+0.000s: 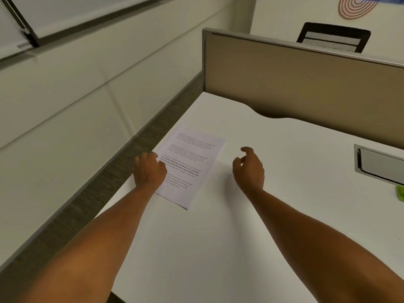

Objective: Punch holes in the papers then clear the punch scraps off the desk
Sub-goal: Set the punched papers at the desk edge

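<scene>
A thin stack of printed papers [192, 165] lies at an angle near the left edge of the white desk [218, 248]. My left hand [149, 169] rests on the papers' left edge, its fingers curled down over the margin. My right hand [249, 169] hovers just right of the papers with its fingers loosely curled and apart, holding nothing. No hole punch and no paper scraps can be made out.
A tan partition [295, 84] closes the desk's far side. At the right, a grey cable hatch [380, 165] is set into the desk, with a green object [400, 193] at the frame edge. A black chair [333, 37] stands beyond the partition. The wall runs along the left.
</scene>
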A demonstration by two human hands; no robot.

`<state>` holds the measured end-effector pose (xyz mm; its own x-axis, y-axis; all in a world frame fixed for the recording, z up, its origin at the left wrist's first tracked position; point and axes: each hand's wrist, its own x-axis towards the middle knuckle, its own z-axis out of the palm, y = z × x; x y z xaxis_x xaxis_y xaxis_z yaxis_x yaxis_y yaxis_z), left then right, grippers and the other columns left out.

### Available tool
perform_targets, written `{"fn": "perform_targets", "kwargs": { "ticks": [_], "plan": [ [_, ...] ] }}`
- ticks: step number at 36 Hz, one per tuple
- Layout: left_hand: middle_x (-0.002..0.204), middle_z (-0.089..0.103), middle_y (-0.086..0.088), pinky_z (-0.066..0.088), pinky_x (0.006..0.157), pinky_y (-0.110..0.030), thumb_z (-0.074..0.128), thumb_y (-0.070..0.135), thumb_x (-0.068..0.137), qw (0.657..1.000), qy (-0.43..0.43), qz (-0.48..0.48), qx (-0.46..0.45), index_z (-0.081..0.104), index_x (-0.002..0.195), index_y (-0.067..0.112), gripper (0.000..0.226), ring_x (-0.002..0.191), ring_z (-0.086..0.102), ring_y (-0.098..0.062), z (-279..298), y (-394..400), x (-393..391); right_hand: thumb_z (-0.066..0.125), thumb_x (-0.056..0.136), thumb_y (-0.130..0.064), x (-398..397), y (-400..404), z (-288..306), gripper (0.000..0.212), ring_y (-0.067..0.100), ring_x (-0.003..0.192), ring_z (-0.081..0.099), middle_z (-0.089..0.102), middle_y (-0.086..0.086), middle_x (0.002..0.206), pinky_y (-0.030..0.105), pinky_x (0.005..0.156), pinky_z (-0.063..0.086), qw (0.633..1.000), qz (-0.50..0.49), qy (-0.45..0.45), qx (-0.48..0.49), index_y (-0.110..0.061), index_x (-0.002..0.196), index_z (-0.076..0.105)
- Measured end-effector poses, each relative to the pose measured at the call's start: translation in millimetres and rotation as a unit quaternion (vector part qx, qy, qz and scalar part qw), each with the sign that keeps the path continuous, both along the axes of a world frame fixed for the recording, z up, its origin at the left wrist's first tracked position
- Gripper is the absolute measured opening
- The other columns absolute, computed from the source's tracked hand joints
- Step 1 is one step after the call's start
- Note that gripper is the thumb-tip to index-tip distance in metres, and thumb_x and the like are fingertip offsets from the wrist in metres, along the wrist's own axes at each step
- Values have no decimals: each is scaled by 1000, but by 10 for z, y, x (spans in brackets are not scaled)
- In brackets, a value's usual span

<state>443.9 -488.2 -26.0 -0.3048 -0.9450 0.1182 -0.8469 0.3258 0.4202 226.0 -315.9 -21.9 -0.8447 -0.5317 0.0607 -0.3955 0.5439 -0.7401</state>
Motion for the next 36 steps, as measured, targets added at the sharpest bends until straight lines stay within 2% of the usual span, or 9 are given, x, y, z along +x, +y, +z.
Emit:
{"fn": "perform_targets", "kwargs": {
  "ticks": [5, 10, 15, 20, 26, 30, 36],
  "plan": [
    [129, 59, -9, 51, 87, -40, 56, 32, 94, 998, 24, -53, 5, 58, 125, 15, 35, 117, 52, -28, 139, 222, -348, 52, 92, -24, -156, 291, 215, 38, 12, 89, 58, 63, -3, 104, 27, 77, 42, 997, -23, 57, -35, -25, 130, 48],
    [127, 60, -9, 50, 84, -39, 55, 30, 95, 995, 36, -94, 1, 57, 126, 15, 34, 118, 51, -28, 334, 496, -731, 52, 93, -24, -365, 610, 393, 36, 13, 92, 61, 64, -2, 111, 25, 75, 42, 994, -31, 101, -24, -26, 129, 50],
    [126, 61, -8, 49, 88, -38, 54, 28, 96, 983, 59, -174, -1, 58, 125, 14, 33, 117, 52, -26, 522, 814, -1101, 51, 93, -22, -545, 1007, 499, 34, 17, 96, 63, 65, -1, 112, 31, 77, 51, 987, -21, 157, 3, -25, 126, 54],
    [120, 63, -4, 47, 87, -33, 53, 27, 95, 954, 79, -289, -7, 58, 123, 16, 31, 109, 55, -22, 601, 1242, -1437, 51, 94, -22, -718, 1486, 527, 30, 20, 100, 63, 65, 1, 115, 37, 81, 56, 980, -6, 198, 37, -21, 123, 59],
    [119, 62, 0, 50, 89, -36, 52, 28, 95, 929, 68, -364, 2, 58, 124, 18, 31, 112, 54, -20, 582, 1954, -1816, 50, 94, -21, -898, 2182, 533, 29, 22, 99, 63, 67, 3, 112, 34, 79, 54, 974, -14, 216, 67, -19, 121, 62],
    [123, 61, 2, 50, 88, -36, 51, 28, 95, 910, 42, -411, -5, 57, 125, 19, 32, 114, 52, -18, 574, 2423, -2056, 53, 93, -19, -1041, 2605, 592, 27, 23, 95, 64, 68, 3, 108, 31, 75, 49, 975, -47, 213, 53, -18, 117, 65],
    [127, 57, 4, 48, 92, -38, 49, 28, 95, 892, 19, -451, 13, 55, 126, 21, 32, 120, 49, -17, 509, 3031, -2338, 52, 93, -19, -1308, 3199, 585, 27, 27, 95, 63, 67, 8, 108, 33, 79, 48, 980, -79, 164, 84, -14, 115, 67]
  ]
}}
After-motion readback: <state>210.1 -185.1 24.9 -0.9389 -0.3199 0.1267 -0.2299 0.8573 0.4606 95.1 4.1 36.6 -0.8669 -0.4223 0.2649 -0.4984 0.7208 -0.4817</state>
